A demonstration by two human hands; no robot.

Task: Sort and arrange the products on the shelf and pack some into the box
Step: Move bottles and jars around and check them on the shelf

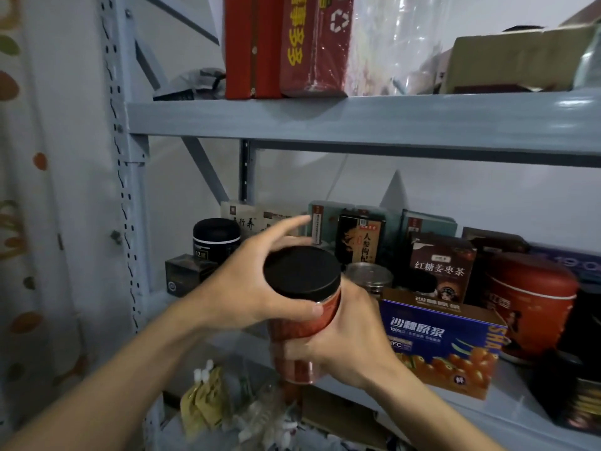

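Note:
A clear jar [300,323] of red contents with a black lid is held in front of the middle shelf [520,415]. My left hand [257,284] grips it near the lid, thumb across the front and forefinger stretched out. My right hand [351,340] wraps the jar's lower body from the right. Behind the jar a smaller silver-lidded jar [369,278] stands on the shelf. A blue and orange box [445,343] sits at the shelf's front, right of my hands. The packing box is not in sight.
A black jar [216,237], a small black box [187,276], several tea boxes [440,268] and a red tin [528,304] fill the middle shelf. Red boxes [286,43] and a cardboard carton [517,56] stand on the upper shelf [357,120]. Packets [201,398] lie below.

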